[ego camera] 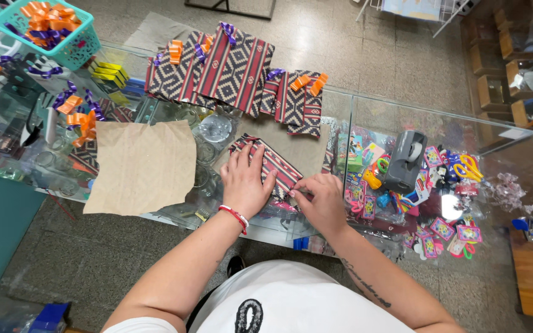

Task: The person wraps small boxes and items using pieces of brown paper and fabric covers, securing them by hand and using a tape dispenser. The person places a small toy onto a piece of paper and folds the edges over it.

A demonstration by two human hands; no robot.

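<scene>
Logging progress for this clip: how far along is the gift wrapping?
Done: several red patterned wrapped parcels with ribbon bows lie across the glass counter. In hand: left hand flattens another red patterned parcel while right hand pinches its edge. Left: it has no bow; brown paper sheet lies unused.

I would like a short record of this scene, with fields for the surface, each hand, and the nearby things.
surface: glass counter with small colourful goods under it
left hand: flat on a patterned wrapped packet
right hand: fingertips pinching the packet's near edge
wrist: red bracelet on the left
finished stack: patterned packets with orange and purple bows
paper: brown sheet, left of the hands
basket: turquoise basket of bows, far left
tape: grey tape dispenser, right of the hands
</scene>
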